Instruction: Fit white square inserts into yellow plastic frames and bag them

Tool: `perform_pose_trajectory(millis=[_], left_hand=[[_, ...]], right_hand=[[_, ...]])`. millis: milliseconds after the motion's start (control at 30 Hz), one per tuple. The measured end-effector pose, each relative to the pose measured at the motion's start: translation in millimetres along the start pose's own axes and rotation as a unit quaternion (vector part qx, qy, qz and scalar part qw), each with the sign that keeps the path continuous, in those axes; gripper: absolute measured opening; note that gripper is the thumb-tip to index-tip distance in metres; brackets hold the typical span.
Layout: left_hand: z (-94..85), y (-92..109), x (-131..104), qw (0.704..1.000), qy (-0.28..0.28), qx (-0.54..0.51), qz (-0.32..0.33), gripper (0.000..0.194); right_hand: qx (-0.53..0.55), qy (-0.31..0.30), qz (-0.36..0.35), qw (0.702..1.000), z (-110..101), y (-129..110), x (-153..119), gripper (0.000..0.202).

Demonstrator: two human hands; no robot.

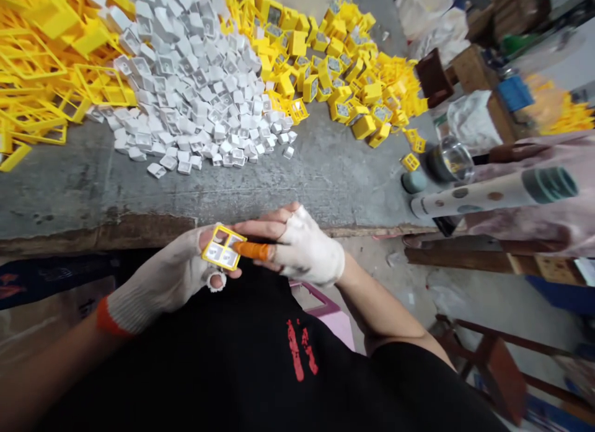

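My left hand [183, 268], in a white fingerless knit glove with an orange cuff, is closed around a small yellow plastic four-pane frame [222, 248]. White pieces sit in the two lower panes of this frame. Skin shows through its upper left pane, and the upper right one is partly covered. My right hand [304, 246], gloved likewise, is closed at the frame's right side. Its thumb, in an orange cover [255, 251], presses on the frame, while its fingers reach along the far edge. Anything pinched under that thumb is hidden.
Beyond my hands, the grey table [93, 193] bears a heap of small white caps [199, 85]. Larger yellow frames [41, 66] are piled left, yellow box-shaped parts [334, 72] right. A metal cup [453, 159] and a patterned tube [493, 193] lie near the right edge.
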State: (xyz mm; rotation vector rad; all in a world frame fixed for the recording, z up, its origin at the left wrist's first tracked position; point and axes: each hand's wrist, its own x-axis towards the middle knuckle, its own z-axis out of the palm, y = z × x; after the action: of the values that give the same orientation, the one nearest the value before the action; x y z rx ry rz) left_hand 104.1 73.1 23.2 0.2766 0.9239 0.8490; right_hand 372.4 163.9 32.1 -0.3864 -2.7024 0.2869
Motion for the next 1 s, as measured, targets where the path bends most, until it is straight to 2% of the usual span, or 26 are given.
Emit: perform_pose_trajectory(millis=[67,100,133,200,267,300,367,433,467,533,600,700,767,867,933,1000], left_hand=[[3.9,4.5,2.0,0.998,0.044,-0.02,0.04,0.039],[4.9,5.9,3.5,0.996,0.062,-0.024,0.055,0.039],[5.3,6.3,5.1,0.995,0.071,-0.026,0.066,0.038],[4.1,4.7,7.9,0.995,0.067,-0.022,0.076,0.037],[1.5,1.1,9.3,0.995,0.059,-0.017,0.079,0.041],[0.3,-0.8,9.5,0.995,0.058,-0.017,0.081,0.043],[-1.0,-3.4,8.8,0.995,0.057,-0.021,0.083,0.043],[0.4,-3.6,7.5,0.995,0.054,-0.028,0.084,0.039],[2.2,-2.7,6.7,0.994,0.054,-0.032,0.084,0.035],[7.3,0.7,5.0,0.994,0.066,-0.038,0.078,0.026],[12.9,4.3,2.8,0.994,0.079,-0.041,0.065,0.014],[17.9,6.0,-1.1,0.994,0.08,-0.047,0.055,0.016],[18.4,3.9,-3.7,0.994,0.069,-0.053,0.062,0.02],[17.2,-1.1,-7.4,0.994,0.045,-0.064,0.076,0.018],[16.2,-4.0,-9.4,0.993,0.033,-0.072,0.081,0.014],[14.8,-6.0,-10.7,0.993,0.026,-0.078,0.08,0.014]], right_hand=[[-0.013,0.066,0.124,0.99,-7.7,34.1,2.4,0.034],[-0.033,0.098,0.213,0.972,-10.3,56.0,6.0,0.032],[-0.059,0.1,0.292,0.95,-11.7,79.1,11.4,0.029],[-0.094,0.012,0.39,0.916,-11.2,121.6,25.3,0.022],[-0.111,-0.057,0.417,0.9,-7.2,148.4,38.3,0.02],[-0.105,-0.066,0.416,0.901,-4.4,153.8,42.4,0.018],[-0.04,-0.021,0.394,0.918,1.6,148.5,43.6,0.015],[0.098,0.068,0.352,0.929,7.6,127.1,37.2,0.019],[0.181,0.115,0.326,0.921,10.7,113.2,32.9,0.025],[0.324,0.179,0.285,0.884,17.0,83.9,25.9,0.04],[0.415,0.209,0.271,0.843,23.4,58.2,23.4,0.05],[0.467,0.245,0.284,0.801,31.0,33.4,25.3,0.054],[0.467,0.27,0.29,0.791,34.1,25.0,26.1,0.055],[0.435,0.28,0.278,0.809,35.5,17.0,24.4,0.052],[0.393,0.273,0.259,0.839,33.9,10.2,23.1,0.048],[0.327,0.251,0.23,0.881,29.2,1.7,23.0,0.043]])
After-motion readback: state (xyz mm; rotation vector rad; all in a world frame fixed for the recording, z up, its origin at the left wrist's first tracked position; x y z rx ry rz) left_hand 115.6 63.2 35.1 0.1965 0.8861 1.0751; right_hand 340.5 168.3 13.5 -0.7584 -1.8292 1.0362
